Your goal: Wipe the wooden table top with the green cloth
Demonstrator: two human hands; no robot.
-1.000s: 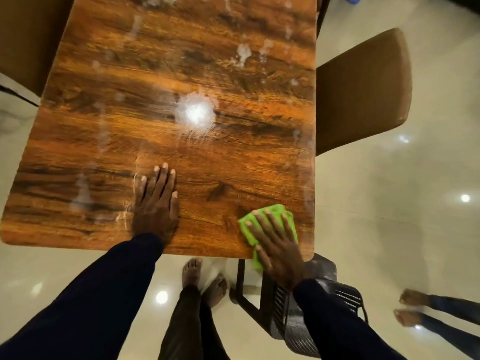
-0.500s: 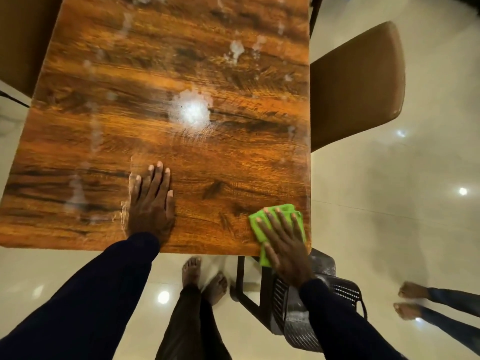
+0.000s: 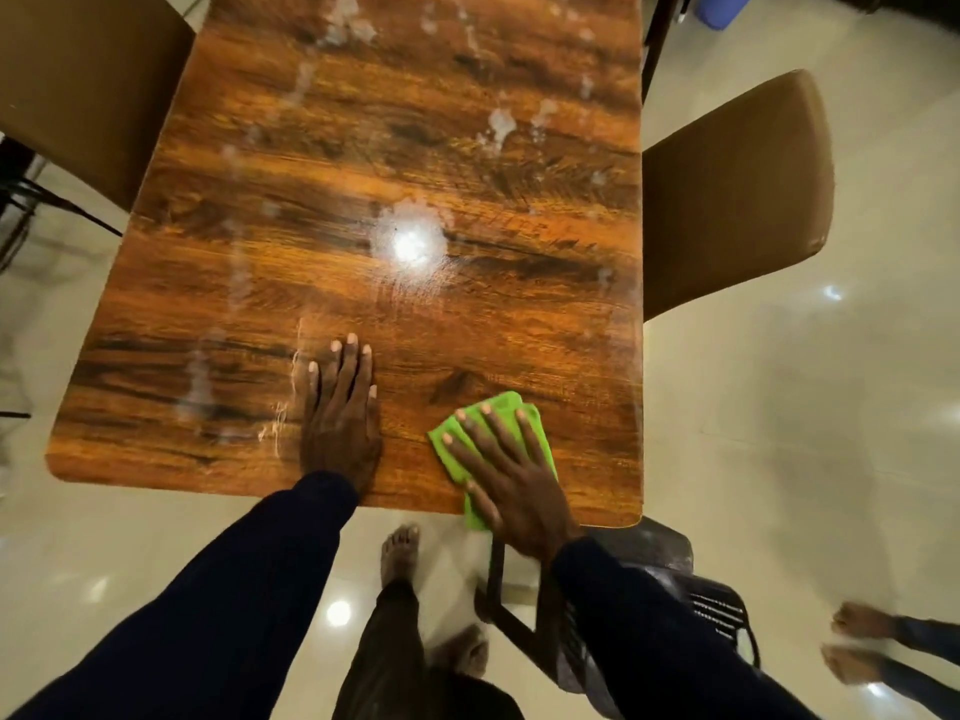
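Fingers spread flat, the right hand (image 3: pixel 511 480) has slid the green cloth (image 3: pixel 505 405) away from the wooden table top's (image 3: pixel 363 174) near right corner, along its near edge toward the flat, empty left hand (image 3: pixel 340 423), so the smears (image 3: pixel 501 122) farther up the table top likely remain to wipe.
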